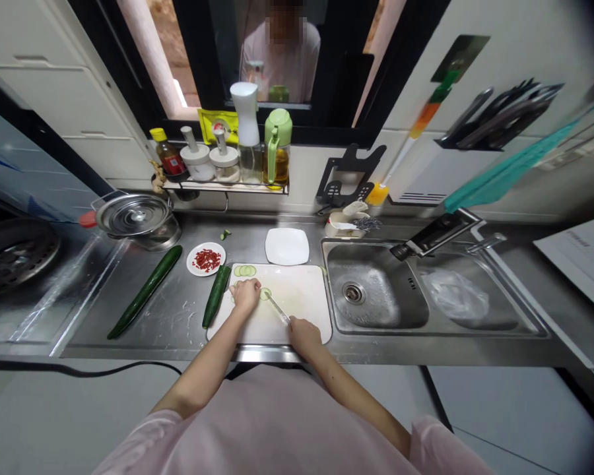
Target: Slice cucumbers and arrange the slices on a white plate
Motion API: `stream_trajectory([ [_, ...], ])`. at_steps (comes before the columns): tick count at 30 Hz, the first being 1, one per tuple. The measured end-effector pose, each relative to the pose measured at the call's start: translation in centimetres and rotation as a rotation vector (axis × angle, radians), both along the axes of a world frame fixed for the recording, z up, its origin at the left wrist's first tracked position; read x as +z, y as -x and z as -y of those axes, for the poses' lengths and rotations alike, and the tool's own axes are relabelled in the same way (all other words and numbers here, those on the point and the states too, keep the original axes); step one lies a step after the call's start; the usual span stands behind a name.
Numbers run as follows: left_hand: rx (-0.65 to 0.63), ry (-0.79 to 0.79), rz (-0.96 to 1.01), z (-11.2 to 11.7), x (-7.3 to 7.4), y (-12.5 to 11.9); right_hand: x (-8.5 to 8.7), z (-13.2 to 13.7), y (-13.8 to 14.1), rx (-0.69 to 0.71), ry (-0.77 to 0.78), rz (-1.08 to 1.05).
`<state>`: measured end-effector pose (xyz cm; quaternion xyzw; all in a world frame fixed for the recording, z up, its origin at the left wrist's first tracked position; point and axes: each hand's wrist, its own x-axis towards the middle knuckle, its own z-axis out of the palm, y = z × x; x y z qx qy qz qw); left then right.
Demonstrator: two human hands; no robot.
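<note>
My right hand (305,337) is closed round the handle of a knife (278,309). The blade points up and left across a white cutting board (307,290), its tip at a thin cucumber slice (265,293). Beside that slice, my left hand (247,295) rests low over the board with its fingers bent together; what they press on is mostly hidden. A short overlapping row of cucumber slices (245,270) lies at the board's upper left. Along the left edge leans a cut length of cucumber (216,297). A long whole cucumber (146,293) is on the steel counter farther left.
Behind the board are a white square plate (287,246) and a small plate of chopped red pieces (206,259). A lidded pot (138,221) stands back left. At right is a sink (376,316) with a faucet (438,234). Bottles line a shelf (228,187) above.
</note>
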<state>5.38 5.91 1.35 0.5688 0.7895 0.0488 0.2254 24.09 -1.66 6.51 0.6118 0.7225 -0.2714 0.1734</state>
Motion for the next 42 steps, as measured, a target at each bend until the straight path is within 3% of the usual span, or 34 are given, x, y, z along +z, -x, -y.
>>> stream_trajectory([
  [21, 0.014, 0.024, 0.021, -0.3, 0.1, 0.1, -0.5, -1.0, 1.1, -0.005, 0.029, 0.011],
  [42, -0.025, 0.0, 0.012, -0.2, 0.3, 0.1, -0.8, -0.4, 0.9, -0.006, -0.003, 0.013],
])
